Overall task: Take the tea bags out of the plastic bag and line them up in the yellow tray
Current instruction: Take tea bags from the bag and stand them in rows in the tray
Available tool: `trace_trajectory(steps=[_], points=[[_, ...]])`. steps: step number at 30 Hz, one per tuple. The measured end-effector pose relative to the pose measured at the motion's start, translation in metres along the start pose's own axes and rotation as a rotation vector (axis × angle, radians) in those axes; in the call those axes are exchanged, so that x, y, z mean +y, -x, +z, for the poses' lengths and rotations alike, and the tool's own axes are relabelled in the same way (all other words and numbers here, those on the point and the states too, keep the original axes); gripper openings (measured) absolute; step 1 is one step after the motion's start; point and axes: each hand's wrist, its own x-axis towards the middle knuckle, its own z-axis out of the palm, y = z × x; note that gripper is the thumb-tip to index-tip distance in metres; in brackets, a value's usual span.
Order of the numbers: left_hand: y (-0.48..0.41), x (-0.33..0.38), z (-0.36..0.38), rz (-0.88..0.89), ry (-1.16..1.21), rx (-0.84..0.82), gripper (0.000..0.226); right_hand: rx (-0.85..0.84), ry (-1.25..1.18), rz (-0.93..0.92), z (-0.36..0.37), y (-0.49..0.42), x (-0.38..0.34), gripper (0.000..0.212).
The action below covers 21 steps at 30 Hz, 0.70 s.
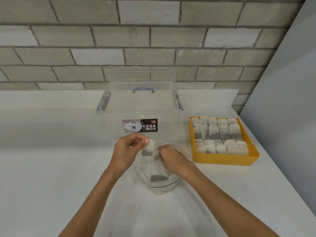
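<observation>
A clear plastic bag [159, 183] lies on the white counter in front of me, with a tea bag [158, 177] showing through near its bottom. My left hand [127, 149] pinches a white tea bag [148, 148] by its top, just above the bag's mouth. My right hand [171, 157] is inside the bag's opening with its fingers closed on another tea bag [157, 156], partly hidden. To the right stands the yellow tray [222, 159] holding several tea bags [220, 134] in rows.
A clear lidded storage box [142, 106] with a "CASA BOX" label stands right behind my hands. A grey brick wall runs along the back. A pale panel [282, 100] borders the counter on the right, beyond the tray.
</observation>
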Motion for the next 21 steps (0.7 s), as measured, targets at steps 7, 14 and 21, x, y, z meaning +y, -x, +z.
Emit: trace_trajectory(steps=[7,14,21], points=[[0.0,-0.005,-0.006,-0.02,-0.008,0.027,0.003,0.049,0.006,0.075,0.003,-0.001,-0.001,0.026],[-0.002,-0.011,-0.012,0.032,-0.122,0.053,0.024,0.1,-0.191,0.008,-0.014,0.019,-0.007,0.014],[0.001,-0.001,-0.006,0.014,-0.175,-0.019,0.013,0.009,-0.241,-0.002,-0.057,0.031,-0.001,0.018]])
